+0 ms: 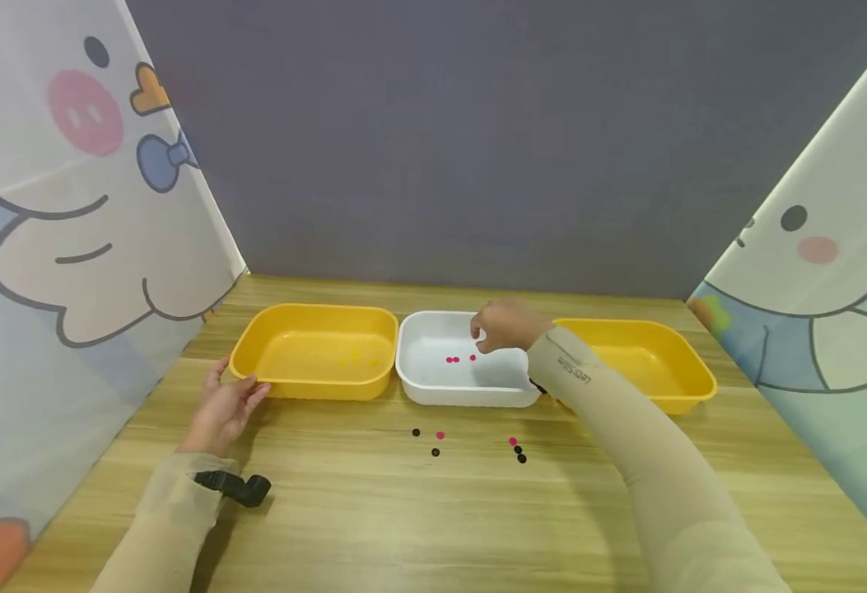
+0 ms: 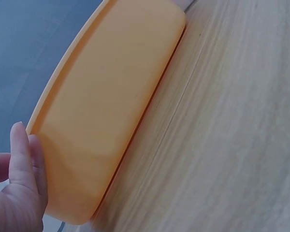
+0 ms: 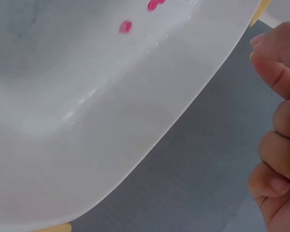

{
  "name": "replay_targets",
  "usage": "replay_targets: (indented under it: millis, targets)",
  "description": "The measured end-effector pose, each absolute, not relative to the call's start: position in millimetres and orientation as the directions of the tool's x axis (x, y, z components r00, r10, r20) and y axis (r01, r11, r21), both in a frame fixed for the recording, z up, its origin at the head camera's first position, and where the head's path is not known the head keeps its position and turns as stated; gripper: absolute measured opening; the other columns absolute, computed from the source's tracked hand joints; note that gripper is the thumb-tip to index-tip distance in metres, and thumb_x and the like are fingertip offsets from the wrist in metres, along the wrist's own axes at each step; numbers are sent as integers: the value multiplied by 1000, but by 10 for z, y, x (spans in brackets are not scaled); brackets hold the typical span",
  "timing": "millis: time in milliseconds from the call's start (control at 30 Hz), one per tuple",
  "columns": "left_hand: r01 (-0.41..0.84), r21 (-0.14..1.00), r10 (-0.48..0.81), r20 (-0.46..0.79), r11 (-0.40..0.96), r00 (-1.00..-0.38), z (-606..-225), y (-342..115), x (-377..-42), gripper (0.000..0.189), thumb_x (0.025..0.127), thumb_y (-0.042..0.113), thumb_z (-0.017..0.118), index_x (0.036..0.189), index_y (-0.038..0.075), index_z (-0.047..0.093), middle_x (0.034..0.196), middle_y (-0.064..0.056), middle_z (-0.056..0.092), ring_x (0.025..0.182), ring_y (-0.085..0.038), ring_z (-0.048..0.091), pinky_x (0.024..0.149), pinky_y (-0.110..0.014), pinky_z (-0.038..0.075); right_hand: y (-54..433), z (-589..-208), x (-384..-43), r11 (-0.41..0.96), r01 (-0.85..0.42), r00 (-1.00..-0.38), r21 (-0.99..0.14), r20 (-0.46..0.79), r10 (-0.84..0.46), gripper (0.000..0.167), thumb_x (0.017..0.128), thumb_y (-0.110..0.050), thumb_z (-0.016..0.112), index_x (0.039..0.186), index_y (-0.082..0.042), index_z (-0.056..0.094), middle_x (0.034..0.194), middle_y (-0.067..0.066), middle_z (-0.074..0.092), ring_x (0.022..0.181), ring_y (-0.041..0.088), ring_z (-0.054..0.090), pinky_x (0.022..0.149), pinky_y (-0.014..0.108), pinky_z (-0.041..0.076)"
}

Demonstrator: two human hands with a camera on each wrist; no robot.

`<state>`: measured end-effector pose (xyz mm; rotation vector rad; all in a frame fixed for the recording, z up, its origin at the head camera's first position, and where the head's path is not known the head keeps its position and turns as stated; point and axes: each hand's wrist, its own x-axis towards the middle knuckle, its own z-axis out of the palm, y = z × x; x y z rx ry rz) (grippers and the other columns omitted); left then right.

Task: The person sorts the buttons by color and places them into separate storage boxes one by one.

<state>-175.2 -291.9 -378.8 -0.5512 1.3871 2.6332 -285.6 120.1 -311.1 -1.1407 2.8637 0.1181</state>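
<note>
My left hand (image 1: 221,410) touches the near left corner of the left yellow basin (image 1: 314,390). The left wrist view has its fairly straight fingers (image 2: 23,162) against the basin's outer wall (image 2: 106,101). Over the white basin (image 1: 470,396) hovers my right hand (image 1: 509,324), its fingers curled and thumb and index tips close together. No object shows between those tips in the right wrist view, where the hand (image 3: 280,116) is beyond the white rim. Small pink buttons (image 1: 473,357) lie on the white basin's floor; several yellow buttons (image 1: 355,355) lie in the left basin.
Before the white basin, pink buttons (image 1: 440,435) and black buttons (image 1: 518,450) lie scattered on the wooden table (image 1: 374,519). A second yellow basin (image 1: 644,362) stands at the right, partly behind my right sleeve (image 1: 626,436). A grey panel (image 1: 433,148) rises behind.
</note>
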Motion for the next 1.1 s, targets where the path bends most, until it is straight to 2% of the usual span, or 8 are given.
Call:
replay_targets:
  millis: [167,300,567,800,967,1100]
  targets:
    - [-271,781,-89,-384,-563,-919,-3775,-2925,-1764,84,98,-7,39,150,39,-9,117,-5,35,65,-11,62,70,-16,56,1149,-3103,-2733,702,-709,-705,65,-74,-705,14,82,-24,71,94,-17,73,69,-7,63,64,11,52,63,30,50]
    - [-274,782,-102,-393,-560,-914,-3776,-2926,-1764,83,98,-6,39,150,38,-9,115,-5,37,64,-11,62,69,-17,57,1098,-3133,-2639,648,-759,-651,57,-51,-758,12,82,-23,70,91,-15,73,72,-6,64,60,9,50,56,26,47]
    - [-259,786,-119,-386,-561,-915,-3777,-2923,-1766,83,98,-7,38,151,37,-7,110,-3,41,62,-11,62,67,-17,57,997,-3231,-2444,542,-836,-542,82,26,-840,9,82,-23,70,88,-17,74,79,-6,70,57,6,49,54,22,46]
    - [-274,787,-114,-398,-553,-910,-3773,-2912,-1752,83,98,-7,39,151,37,-8,107,-3,43,62,-11,61,67,-17,57,907,-3359,-2223,500,-866,-500,22,-21,-866,14,81,-22,72,94,-17,74,69,-7,66,56,5,43,57,24,47]
    - [-277,785,-111,-399,-554,-910,-3777,-2900,-1751,84,98,-6,39,150,39,-8,111,-5,40,63,-11,62,68,-17,57,844,-3495,-2116,468,-883,-467,6,-85,-880,19,80,-21,71,98,-16,75,84,-7,72,62,6,55,61,22,51]
    - [-267,778,-92,-382,-569,-919,-3782,-2902,-1756,83,98,-6,39,150,39,-9,101,-4,47,63,-12,62,67,-17,57,812,-3581,-2067,436,-900,-435,5,-95,-896,15,82,-19,71,95,-15,75,88,-7,72,66,5,61,63,19,53]
